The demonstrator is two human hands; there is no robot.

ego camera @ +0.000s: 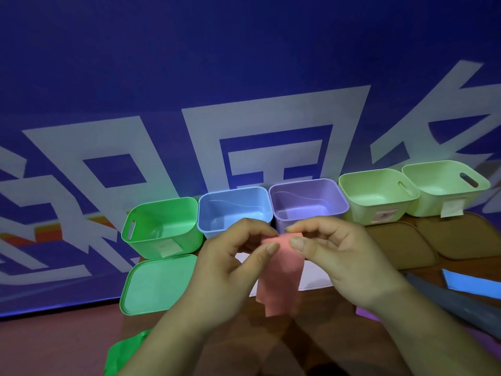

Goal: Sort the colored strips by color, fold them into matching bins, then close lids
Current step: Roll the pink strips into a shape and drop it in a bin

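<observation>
Pink strip [280, 278] hangs at the centre of the frame. Its top edge is pinched between thumb and forefinger of the left hand [230, 267] on one side and of the right hand [336, 259] on the other. Its lower end dangles free above the bench [67, 346].

Just behind the hands, five open bins stand in a row that climbs from centre left to the right edge: a green bin [160, 226], a blue bin [233, 213], a purple bin [309, 202], a pale green bin [379, 196] and a second pale green bin [444, 185]. A green lid [160, 283] lies flat in front of the green bin, and a brown lid [398, 245] and a second brown lid [461, 237] lie before the pale green pair.

Under the hands is a white sheet [314, 278], possibly a lid, mostly hidden. At the right edge a blue strip [471, 283] lies beside a grey strip [447, 302], and a green strip [122, 354] sits at lower left.
</observation>
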